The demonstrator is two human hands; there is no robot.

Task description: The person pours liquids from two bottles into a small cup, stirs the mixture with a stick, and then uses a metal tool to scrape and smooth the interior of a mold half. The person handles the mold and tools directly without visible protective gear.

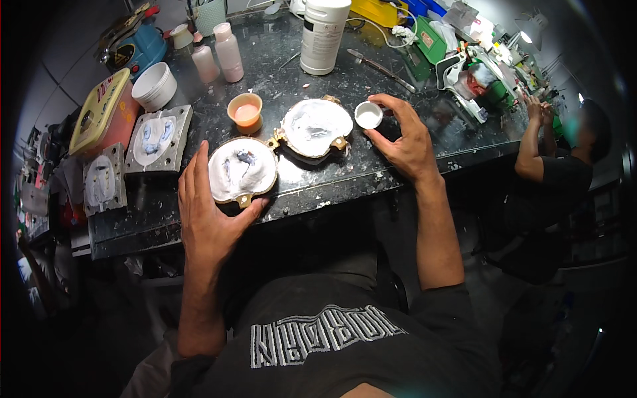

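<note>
My left hand (207, 209) is curved round the left half of a brass dental flask (255, 174) filled with white plaster, fingers along its left side and thumb at its front edge. A dark hollow marks the plaster's middle. Touching or very near it, to the right, is a second plaster-filled flask half (318, 126) with a smoother, greyish hollow. My right hand (410, 146) pinches a small white cup (368, 118) between thumb and fingers, just right of that half. Behind the flask halves stands a small cup of orange-pink material (245, 114).
Metal mould plates with plaster (154, 140) lie at the left, beside a yellow-lidded tub (103, 109) and a white bowl (154, 87). Two pinkish bottles (228, 54), a large white bottle (324, 40) and a knife (383, 70) stand or lie behind. Another person (557, 159) works at the right.
</note>
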